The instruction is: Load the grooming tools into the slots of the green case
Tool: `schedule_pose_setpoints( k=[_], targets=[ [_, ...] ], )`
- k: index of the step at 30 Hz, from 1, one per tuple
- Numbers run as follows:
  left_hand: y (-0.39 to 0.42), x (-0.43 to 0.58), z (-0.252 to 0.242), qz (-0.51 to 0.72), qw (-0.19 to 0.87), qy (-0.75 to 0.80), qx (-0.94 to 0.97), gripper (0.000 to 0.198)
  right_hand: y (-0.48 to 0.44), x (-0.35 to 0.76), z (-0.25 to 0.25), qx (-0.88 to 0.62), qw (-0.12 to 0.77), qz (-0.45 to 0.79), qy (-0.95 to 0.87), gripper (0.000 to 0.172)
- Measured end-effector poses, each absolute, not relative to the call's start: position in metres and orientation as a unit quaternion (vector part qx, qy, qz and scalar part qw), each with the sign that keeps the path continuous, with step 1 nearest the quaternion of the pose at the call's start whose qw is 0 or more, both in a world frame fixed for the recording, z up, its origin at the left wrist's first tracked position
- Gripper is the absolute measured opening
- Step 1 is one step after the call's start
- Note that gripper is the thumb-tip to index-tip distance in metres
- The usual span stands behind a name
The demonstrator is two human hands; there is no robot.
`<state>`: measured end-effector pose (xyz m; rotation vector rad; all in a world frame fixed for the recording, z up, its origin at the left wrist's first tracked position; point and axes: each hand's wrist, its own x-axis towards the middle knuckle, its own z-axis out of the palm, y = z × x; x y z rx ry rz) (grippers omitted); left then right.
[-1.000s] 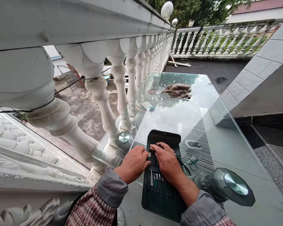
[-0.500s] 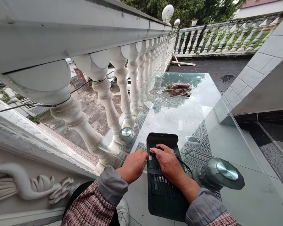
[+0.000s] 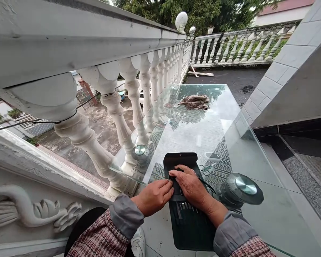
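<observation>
A black zip tool case [image 3: 180, 160] lies open on the glass tabletop [image 3: 187, 142], with several small metal tools in slots in its lower panel [image 3: 186, 210]. My left hand [image 3: 155, 197] rests its fingertips on the case's middle. My right hand [image 3: 191, 188] lies just beyond it, fingers curled over the same spot, hiding whatever is beneath them. A thin black cord [image 3: 207, 185] runs out from under my right hand. Green-handled scissors [image 3: 205, 169] and a white-and-black oval object [image 3: 212, 156] lie beyond that hand on the glass.
A white stone balustrade [image 3: 115, 107] runs close along the table's left side. Round metal-capped fittings [image 3: 139, 151] stand on the glass, the largest [image 3: 238, 189] right of my right hand. A crumpled brown cloth [image 3: 194, 102] lies at the far end. A tiled wall [image 3: 278, 75] rises right.
My hands have drawn closer over the case, and the pale small tool showing between them earlier is now hidden. The whole scene has shifted slightly in view as my head moved.
</observation>
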<state>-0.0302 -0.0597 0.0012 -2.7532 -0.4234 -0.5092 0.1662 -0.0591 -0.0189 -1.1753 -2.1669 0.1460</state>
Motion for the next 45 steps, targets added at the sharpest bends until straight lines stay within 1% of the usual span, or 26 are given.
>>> schedule_pose_setpoints(
  k=[3, 9, 15, 18, 24, 27, 34, 39, 45],
  targets=[
    [-0.06, -0.033, -0.003, -0.186, 0.175, -0.13, -0.958, 0.022, -0.06, 0.167, -0.019, -0.441, 0.326, 0.051, -0.835, 0.033],
    [-0.061, -0.04, -0.004, -0.221, 0.183, -0.094, -0.953, 0.024, -0.06, 0.168, -0.022, -0.433, 0.326, 0.044, -0.839, 0.034],
    [-0.067, -0.047, 0.018, -0.211, 0.203, 0.003, -0.956, 0.024, -0.06, 0.167, -0.021, -0.453, 0.339, 0.053, -0.823, 0.037],
    [-0.07, -0.051, 0.029, -0.225, 0.191, 0.02, -0.955, 0.023, -0.058, 0.168, -0.023, -0.448, 0.353, 0.058, -0.819, 0.04],
    [-0.067, -0.049, 0.022, -0.285, 0.106, -0.102, -0.947, 0.023, -0.056, 0.169, -0.027, -0.46, 0.378, 0.078, -0.8, 0.037],
    [-0.062, -0.041, 0.012, -0.274, 0.081, -0.128, -0.95, 0.025, -0.056, 0.169, -0.027, -0.468, 0.381, 0.085, -0.793, 0.036],
    [-0.058, -0.028, 0.001, -0.237, 0.095, -0.086, -0.963, 0.026, -0.055, 0.168, -0.028, -0.471, 0.387, 0.081, -0.788, 0.035],
    [-0.057, -0.022, -0.001, -0.227, 0.111, -0.093, -0.963, 0.03, -0.055, 0.167, -0.027, -0.471, 0.383, 0.074, -0.791, 0.035],
    [-0.06, -0.017, -0.006, -0.207, 0.122, -0.122, -0.963, 0.028, -0.055, 0.166, -0.026, -0.471, 0.384, 0.07, -0.791, 0.036]
  ],
)
